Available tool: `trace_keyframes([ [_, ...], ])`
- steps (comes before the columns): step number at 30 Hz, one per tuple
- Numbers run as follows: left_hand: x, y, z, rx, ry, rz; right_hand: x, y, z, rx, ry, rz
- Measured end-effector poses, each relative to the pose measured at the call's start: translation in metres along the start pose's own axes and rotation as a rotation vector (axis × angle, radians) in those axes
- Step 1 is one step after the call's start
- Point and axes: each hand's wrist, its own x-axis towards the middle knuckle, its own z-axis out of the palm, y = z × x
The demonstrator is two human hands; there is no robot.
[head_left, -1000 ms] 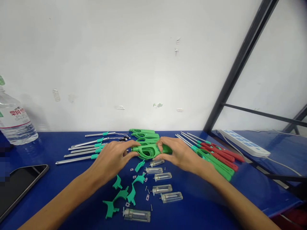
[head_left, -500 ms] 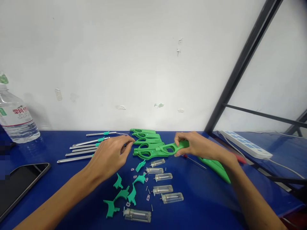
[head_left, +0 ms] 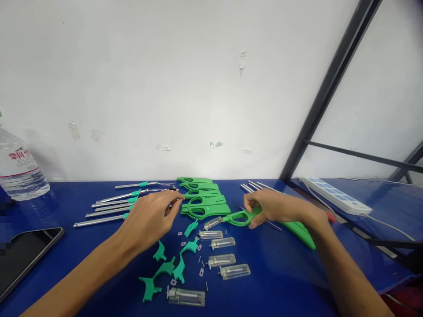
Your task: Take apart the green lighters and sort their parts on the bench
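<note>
My right hand (head_left: 272,209) grips a green lighter casing (head_left: 238,219) by its handle end. The casing's narrow front end points left, over or beside the farthest clear fuel tank (head_left: 213,223); I cannot tell if they touch. Left of the middle, my left hand (head_left: 157,213) is closed, thumb and forefinger pinched together; anything between them is too small to make out. Just beyond its fingertips lie several stacked green casings (head_left: 211,210). Nearer me are teal triggers (head_left: 179,269), more clear fuel tanks (head_left: 235,271), small pinkish clips (head_left: 201,272) and screws (head_left: 207,286).
Metal lighter tubes (head_left: 99,221) with teal ends lie at left, beside a phone (head_left: 29,255) and a water bottle (head_left: 21,169). At right are more metal rods (head_left: 253,186), a green casing (head_left: 302,233), a power strip (head_left: 333,196) and a dark metal frame (head_left: 317,110).
My right hand has brought the green casing down toward me, off the stack to the farthest fuel tank. My left hand keeps its pinch almost in place. The view has shifted slightly.
</note>
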Motion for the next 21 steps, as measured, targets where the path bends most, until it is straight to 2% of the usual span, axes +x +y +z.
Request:
trace_keyframes([
  [5,-0.002,0.003,0.0,-0.012,-0.036,0.053,0.003,-0.006,0.005,-0.024,-0.043,0.021],
  [12,-0.014,0.023,0.009,-0.174,-0.254,0.215,0.005,-0.002,0.007,-0.086,-0.022,0.022],
  [17,-0.019,0.04,0.008,-0.175,-0.364,0.301,0.01,0.002,0.014,-0.07,-0.046,0.004],
  [21,-0.018,0.042,0.002,-0.179,-0.387,0.318,0.011,0.004,0.014,-0.067,-0.052,0.036],
])
